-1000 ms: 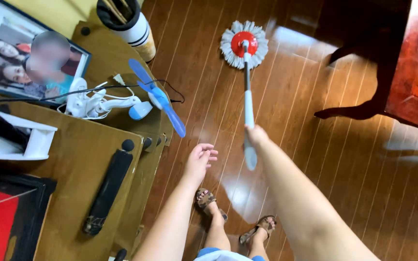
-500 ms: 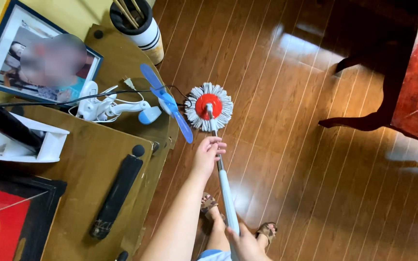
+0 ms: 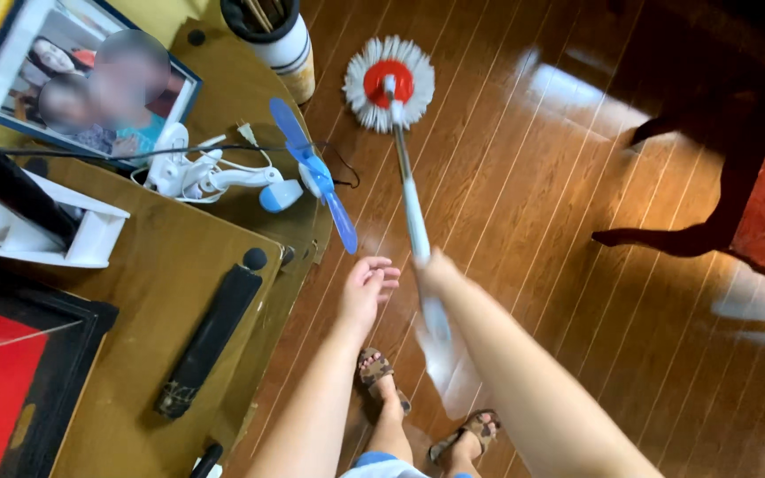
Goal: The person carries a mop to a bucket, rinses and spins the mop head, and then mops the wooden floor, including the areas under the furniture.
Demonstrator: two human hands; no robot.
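A mop with a round white-fringed head and red centre (image 3: 389,83) rests on the wooden floor, its pale blue handle (image 3: 413,217) slanting back toward me. My right hand (image 3: 434,267) grips the handle near its lower part. My left hand (image 3: 367,289) hangs open just left of the handle, fingers spread, touching nothing. My sandalled feet (image 3: 382,376) stand on the floor below.
A low wooden table (image 3: 148,292) on the left holds a framed photo (image 3: 73,80), a small blue-bladed fan (image 3: 312,177), white cables, a long black object (image 3: 210,341) and a cylindrical container (image 3: 276,40). Dark furniture legs (image 3: 710,221) stand at right.
The mop head has been pushed forward, away from me and from the table edge. My right hand has moved up along the handle; my left hand has let go of it.
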